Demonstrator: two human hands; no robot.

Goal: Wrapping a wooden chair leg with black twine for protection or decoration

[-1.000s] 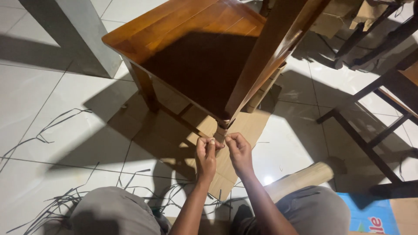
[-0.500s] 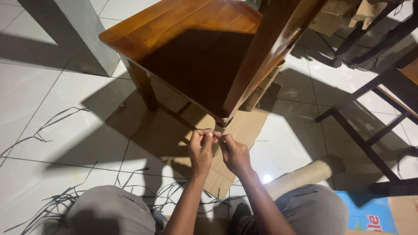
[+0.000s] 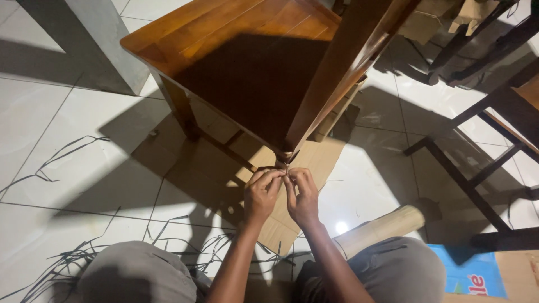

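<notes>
Both hands meet fingertip to fingertip just below the chair leg (image 3: 283,160), the left hand (image 3: 261,193) and right hand (image 3: 303,193) each with a narrow grip pinched on something too small to identify, the leg's long axis rising straight away above them.

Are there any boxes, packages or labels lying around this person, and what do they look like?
Blue box: bottom right beside the person's knee, flat blue face with red and white printing, a brown cardboard part at its right edge.
Cardboard sheet: plain brown, flat on the tiled floor under the wooden chair and both hands.
Cardboard pieces: top right, brown, crumpled, behind dark chair frames.
Cardboard tube: tan, lying by the right knee.
No screens or signs show.
</notes>
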